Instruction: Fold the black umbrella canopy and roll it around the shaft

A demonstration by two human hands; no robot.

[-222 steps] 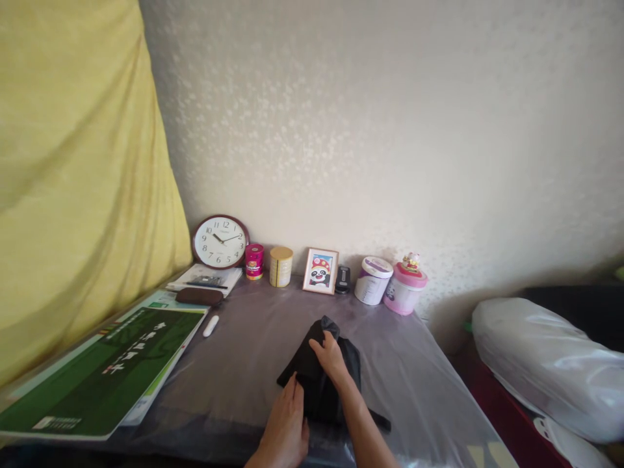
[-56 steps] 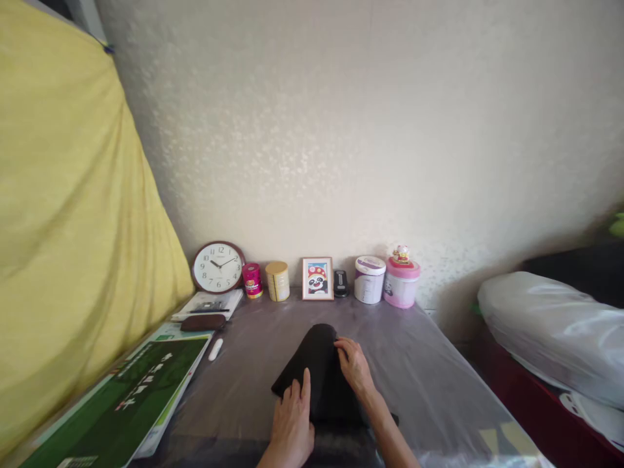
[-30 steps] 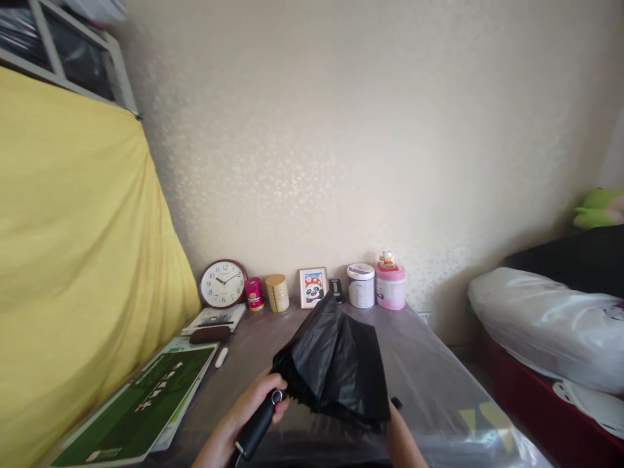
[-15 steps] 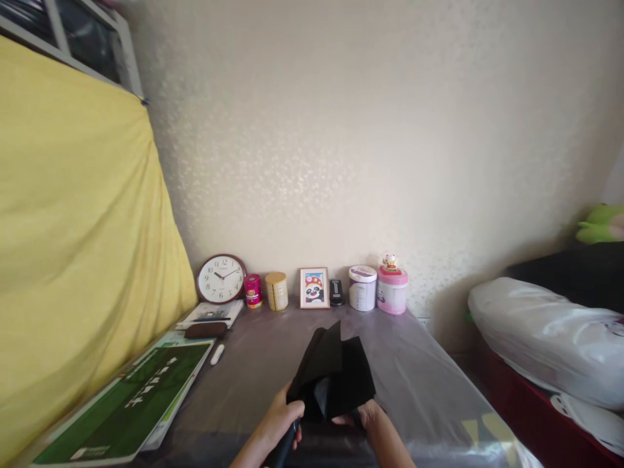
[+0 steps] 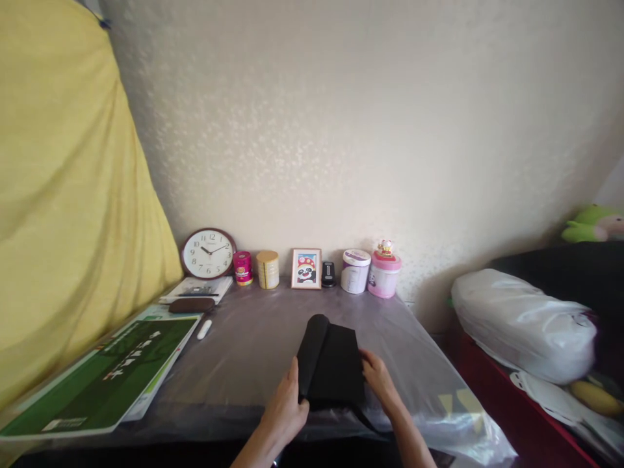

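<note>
A black folded item (image 5: 336, 367) is in both of my hands, just above the near part of the table. Its left side is a thick roll with a rounded top, and a flat panel extends to the right. From its lower right corner hangs a thin black strap (image 5: 365, 421). My left hand (image 5: 286, 403) is closed around the rolled side, thumb near the lower edge. Gripping the panel's right edge is my right hand (image 5: 377, 376), its fingertips partly hidden. What kind of item this is, I cannot tell.
The table (image 5: 234, 364) has a clear plastic cover. Along the wall stand a clock (image 5: 208, 253), a picture frame (image 5: 306, 268) and several tins, including a pink one (image 5: 384, 276). A green book (image 5: 102, 377) and a brown case (image 5: 192, 305) lie left. A white bag (image 5: 524, 325) sits right.
The black item's loose, raised flaps now lie flatter, with a roll on the left. My right hand has moved up to its right edge. The view has tilted down slightly.
</note>
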